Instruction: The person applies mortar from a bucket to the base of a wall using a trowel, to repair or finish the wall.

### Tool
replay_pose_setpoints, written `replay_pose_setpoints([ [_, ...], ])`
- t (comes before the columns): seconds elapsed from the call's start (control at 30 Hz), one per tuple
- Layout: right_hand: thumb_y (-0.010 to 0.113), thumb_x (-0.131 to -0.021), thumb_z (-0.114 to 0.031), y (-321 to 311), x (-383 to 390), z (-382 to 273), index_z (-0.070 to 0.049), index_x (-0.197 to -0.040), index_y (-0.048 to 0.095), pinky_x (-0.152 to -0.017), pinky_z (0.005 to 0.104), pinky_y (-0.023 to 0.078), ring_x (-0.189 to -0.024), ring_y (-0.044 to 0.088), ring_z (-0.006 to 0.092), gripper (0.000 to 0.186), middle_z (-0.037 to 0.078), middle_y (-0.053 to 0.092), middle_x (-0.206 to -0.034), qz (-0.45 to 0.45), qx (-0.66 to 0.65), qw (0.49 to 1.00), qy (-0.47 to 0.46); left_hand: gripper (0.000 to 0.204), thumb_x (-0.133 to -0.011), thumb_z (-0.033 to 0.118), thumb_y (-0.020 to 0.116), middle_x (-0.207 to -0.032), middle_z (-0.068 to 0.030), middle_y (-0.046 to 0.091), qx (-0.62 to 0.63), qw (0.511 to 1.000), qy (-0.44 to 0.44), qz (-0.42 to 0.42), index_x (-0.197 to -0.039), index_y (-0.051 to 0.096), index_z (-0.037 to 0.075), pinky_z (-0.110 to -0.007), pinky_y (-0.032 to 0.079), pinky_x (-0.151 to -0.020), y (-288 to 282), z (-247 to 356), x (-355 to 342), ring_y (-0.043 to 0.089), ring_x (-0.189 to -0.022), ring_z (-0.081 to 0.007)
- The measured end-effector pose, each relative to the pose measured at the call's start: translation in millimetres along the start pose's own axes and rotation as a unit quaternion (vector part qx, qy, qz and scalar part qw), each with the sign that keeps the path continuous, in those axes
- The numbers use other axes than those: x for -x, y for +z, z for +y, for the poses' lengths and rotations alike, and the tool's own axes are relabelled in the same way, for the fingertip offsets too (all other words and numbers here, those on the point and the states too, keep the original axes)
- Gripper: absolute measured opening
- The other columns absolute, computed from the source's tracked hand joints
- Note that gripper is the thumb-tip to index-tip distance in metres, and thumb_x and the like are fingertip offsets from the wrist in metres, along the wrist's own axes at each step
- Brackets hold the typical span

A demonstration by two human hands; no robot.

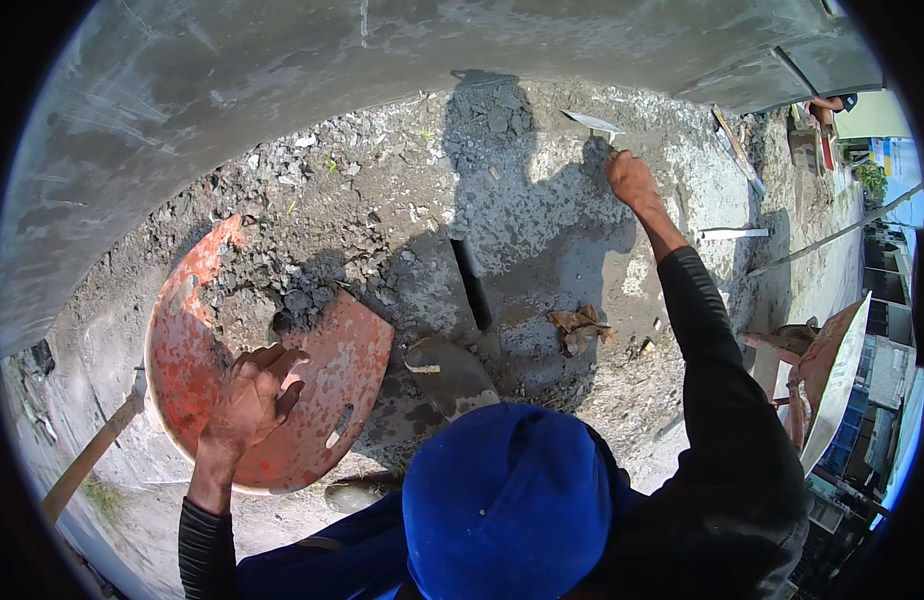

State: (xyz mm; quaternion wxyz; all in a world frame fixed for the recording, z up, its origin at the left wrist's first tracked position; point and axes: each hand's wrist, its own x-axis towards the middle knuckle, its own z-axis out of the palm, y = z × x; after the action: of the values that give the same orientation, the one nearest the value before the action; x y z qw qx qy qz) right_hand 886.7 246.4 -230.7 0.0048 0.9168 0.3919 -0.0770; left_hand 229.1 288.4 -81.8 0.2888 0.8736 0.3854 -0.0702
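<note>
Much rubble [332,185] litters sunlit ground [702,175] beside a grey wall [272,70], where the right hand [634,182] clamps a trowel [594,123] and the left hand [250,400], fingers apart, overhangs an orange disc [332,395].

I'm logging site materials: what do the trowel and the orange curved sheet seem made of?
Trowel: likely smooth metal; it catches the light. Orange sheet: perhaps plastic, dull and grey-spotted; its rounded slot looks moulded, though painted metal is possible.

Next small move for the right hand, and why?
Probably swing the trowel in the right hand toward the grey clumps on the orange board: its blade shows no clear load and sits well away from them, while the left hand, apparently empty, is over that board.
</note>
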Motion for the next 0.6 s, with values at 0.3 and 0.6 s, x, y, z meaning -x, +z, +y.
replay_pose_setpoints([
  [0.3,0.052,-0.099,-0.041,-52.5,67.9,31.4,0.005,-0.100,0.065,-0.085,0.0574,0.050,-0.097,0.063,0.0514,0.048,0.034,0.066,-0.096,0.035,-0.011,0.998,0.048,0.037,-0.088,0.015,0.069,-0.116,-0.0187,0.065,-0.068,0.998,0.005,0.016,-0.123,0.062,0.008,-0.046,0.050,-0.095,-8.1,-8.9,-6.6,0.062,-0.108,-0.0369],
  [0.6,0.051,-0.097,-0.039,-103.0,15.0,-25.0,0.000,-0.119,0.062,-0.092,0.0505,0.050,-0.108,0.064,0.0443,0.046,0.033,0.066,-0.108,-0.097,0.117,0.986,-0.070,0.035,-0.087,0.012,0.069,-0.111,-0.0175,0.065,-0.008,1.000,0.012,-0.021,-0.121,0.062,0.006,-0.047,0.049,-0.093,-12.1,6.4,-8.7,0.062,-0.105,-0.0383],
])
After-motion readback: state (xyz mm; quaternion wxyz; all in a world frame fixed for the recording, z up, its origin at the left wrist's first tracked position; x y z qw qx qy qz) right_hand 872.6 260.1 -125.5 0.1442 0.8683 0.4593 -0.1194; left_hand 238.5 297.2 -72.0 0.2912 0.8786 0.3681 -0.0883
